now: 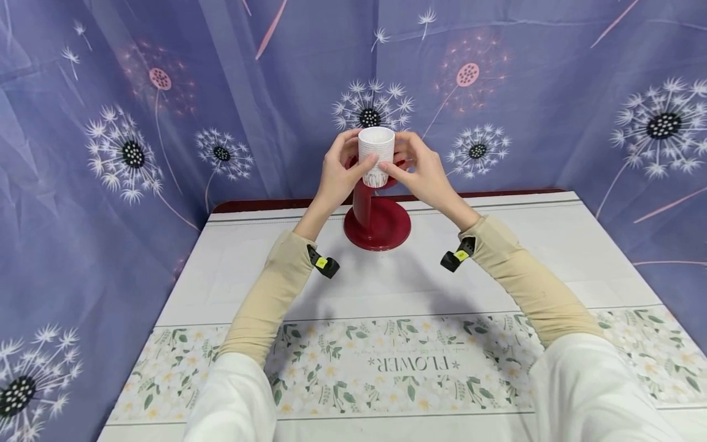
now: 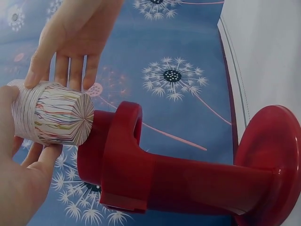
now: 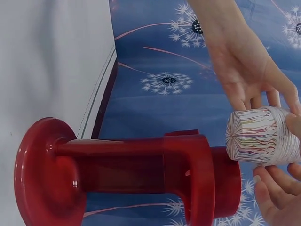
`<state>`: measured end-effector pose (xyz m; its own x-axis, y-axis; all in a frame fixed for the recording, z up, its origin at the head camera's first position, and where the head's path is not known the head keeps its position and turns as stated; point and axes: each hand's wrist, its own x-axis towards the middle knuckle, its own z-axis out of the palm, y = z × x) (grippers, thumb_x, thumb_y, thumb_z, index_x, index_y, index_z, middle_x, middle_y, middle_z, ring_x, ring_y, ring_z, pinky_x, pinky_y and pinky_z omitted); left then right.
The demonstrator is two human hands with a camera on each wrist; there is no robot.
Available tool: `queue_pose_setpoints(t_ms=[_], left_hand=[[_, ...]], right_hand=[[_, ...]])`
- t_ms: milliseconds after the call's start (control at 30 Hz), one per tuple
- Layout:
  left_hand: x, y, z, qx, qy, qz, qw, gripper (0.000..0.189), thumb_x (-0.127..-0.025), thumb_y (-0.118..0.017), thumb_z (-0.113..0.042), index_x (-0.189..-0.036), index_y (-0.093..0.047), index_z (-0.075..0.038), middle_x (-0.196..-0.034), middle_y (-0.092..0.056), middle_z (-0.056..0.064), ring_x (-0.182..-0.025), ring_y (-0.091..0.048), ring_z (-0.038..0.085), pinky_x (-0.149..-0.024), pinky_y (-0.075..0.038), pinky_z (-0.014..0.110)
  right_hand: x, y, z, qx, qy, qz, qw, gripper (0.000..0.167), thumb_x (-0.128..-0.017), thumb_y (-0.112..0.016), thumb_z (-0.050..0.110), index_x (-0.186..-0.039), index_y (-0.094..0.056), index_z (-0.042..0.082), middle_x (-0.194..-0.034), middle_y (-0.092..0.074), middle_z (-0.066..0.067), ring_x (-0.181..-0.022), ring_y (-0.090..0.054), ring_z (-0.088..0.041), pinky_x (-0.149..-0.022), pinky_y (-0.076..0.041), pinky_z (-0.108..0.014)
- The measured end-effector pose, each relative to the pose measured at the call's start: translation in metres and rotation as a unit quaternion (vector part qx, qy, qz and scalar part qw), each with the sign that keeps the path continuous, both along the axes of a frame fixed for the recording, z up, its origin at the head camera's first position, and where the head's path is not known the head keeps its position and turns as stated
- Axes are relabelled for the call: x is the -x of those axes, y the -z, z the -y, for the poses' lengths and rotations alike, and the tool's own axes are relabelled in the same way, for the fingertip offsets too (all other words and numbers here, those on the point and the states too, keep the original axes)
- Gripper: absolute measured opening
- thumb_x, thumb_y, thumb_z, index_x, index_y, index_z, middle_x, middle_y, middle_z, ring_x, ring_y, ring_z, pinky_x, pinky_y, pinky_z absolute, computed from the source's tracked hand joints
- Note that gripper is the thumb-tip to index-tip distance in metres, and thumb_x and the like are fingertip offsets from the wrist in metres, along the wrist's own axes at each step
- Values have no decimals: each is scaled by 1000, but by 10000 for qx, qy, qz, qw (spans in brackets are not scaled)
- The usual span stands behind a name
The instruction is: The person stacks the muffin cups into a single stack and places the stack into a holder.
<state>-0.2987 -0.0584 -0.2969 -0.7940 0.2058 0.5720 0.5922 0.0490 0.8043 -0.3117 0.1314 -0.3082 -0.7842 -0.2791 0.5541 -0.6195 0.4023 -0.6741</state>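
A stack of nested white paper cups (image 1: 376, 147) with coloured streaks on the lower sides is held up between both hands. My left hand (image 1: 339, 172) grips it from the left, thumb across the near side. From the right my right hand (image 1: 424, 172) holds the same stack, its thumb tip close to the other thumb. Just beyond and below the cups stands a glossy red stand (image 1: 363, 205) with a round base, a column and a ring-shaped top. In the left wrist view the streaked cup bottom (image 2: 77, 117) overlaps the edge of the red top (image 2: 96, 150).
The stand's red base (image 1: 392, 227) rests on a table with a white, flower-printed cover (image 1: 414, 362). Behind the table hangs a blue-purple dandelion curtain (image 1: 298, 73). A dark red table edge (image 1: 265, 205) shows along the back.
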Motion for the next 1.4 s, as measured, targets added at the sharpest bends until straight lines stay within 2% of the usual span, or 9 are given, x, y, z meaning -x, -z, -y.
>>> queue_pose_setpoints(t_ms=[100,333,467,633,833,1067,1400], left_hand=[[2,-1,0,-27,-27,16,10000,55,-89,-63,0,-138,-39,10,-126,-53,30,-118,-55,38,-102,-45,46],[26,19,2,-31,-51,3,10000,56,-90,-65,-6,-140,-41,2,-127,-55,22,-116,-58,29,-98,-49,36],[18,11,1,-84,-14,26,10000,57,-90,-63,-1,-141,-39,5,-131,-53,26,-119,-56,35,-99,-47,43],[4,-7,0,-74,-2,31,10000,56,-90,-61,2,-141,-39,8,-131,-53,30,-115,-56,40,-94,-50,43],[3,-19,-1,-258,33,94,9996,57,-90,-61,2,-142,-39,8,-133,-53,28,-119,-55,36,-97,-50,39],[6,-25,-4,-363,115,258,9989,62,-90,-62,1,-146,-34,6,-139,-48,26,-128,-51,33,-107,-44,37],[8,-25,-8,-511,115,235,9984,62,-92,-60,2,-147,-31,6,-139,-44,27,-133,-48,32,-109,-41,35]], right_hand=[[2,-1,1,-28,75,-12,10000,51,-89,-71,23,-134,-49,8,-113,-69,-12,-91,-64,-19,-74,-47,-22],[5,1,0,-22,117,-38,9999,50,-90,-69,23,-134,-50,9,-116,-68,-12,-92,-64,-20,-74,-47,-29],[5,0,1,9,120,-91,9999,50,-91,-69,22,-135,-50,9,-116,-68,-13,-95,-65,-21,-77,-48,-28],[6,-8,2,-37,256,-146,9996,50,-91,-69,24,-134,-50,8,-114,-69,-13,-95,-66,-22,-79,-50,-33],[9,-20,2,-58,309,-180,9993,52,-91,-68,24,-136,-48,7,-118,-67,-15,-99,-66,-25,-86,-52,-40],[11,-27,1,-53,412,-236,9989,53,-91,-68,24,-137,-48,9,-121,-66,-13,-101,-65,-23,-86,-52,-37],[18,-32,2,26,477,-186,9987,54,-89,-71,26,-137,-49,11,-121,-67,-11,-102,-65,-20,-86,-51,-32]])
